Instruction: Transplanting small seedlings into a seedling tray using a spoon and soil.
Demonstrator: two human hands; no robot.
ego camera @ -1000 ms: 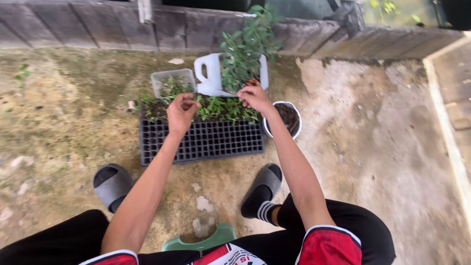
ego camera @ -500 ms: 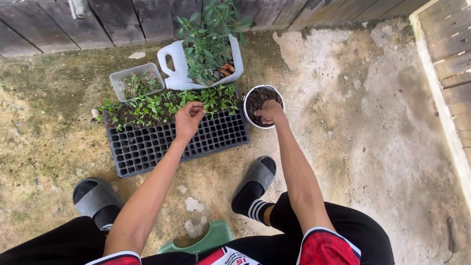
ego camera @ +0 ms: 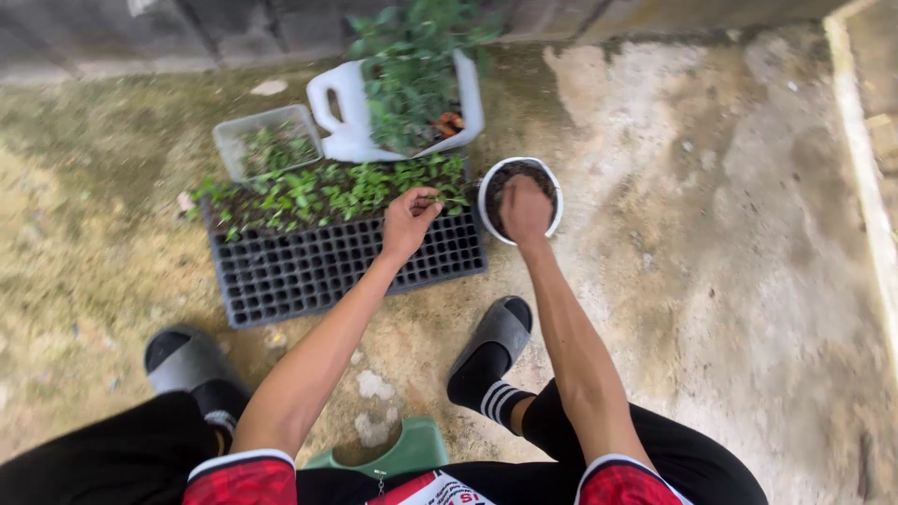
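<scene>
Seedling [ego camera: 438, 198] pinched in left hand [ego camera: 408, 223] above black cell tray [ego camera: 318, 271]; right hand [ego camera: 526, 209], fingers bunched, presses into soil of white pot [ego camera: 552, 221], likely opening a planting hole.

Both arms reach forward, the left hand [ego camera: 408, 223] pinched, the right hand [ego camera: 525, 209] apparently cupped, palm down.

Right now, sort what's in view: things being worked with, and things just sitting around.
In use: left hand pinching a seedling from the tray; right hand in the pot of soil.

Idle: cut jug of plants, clear tub, green stool.
</scene>
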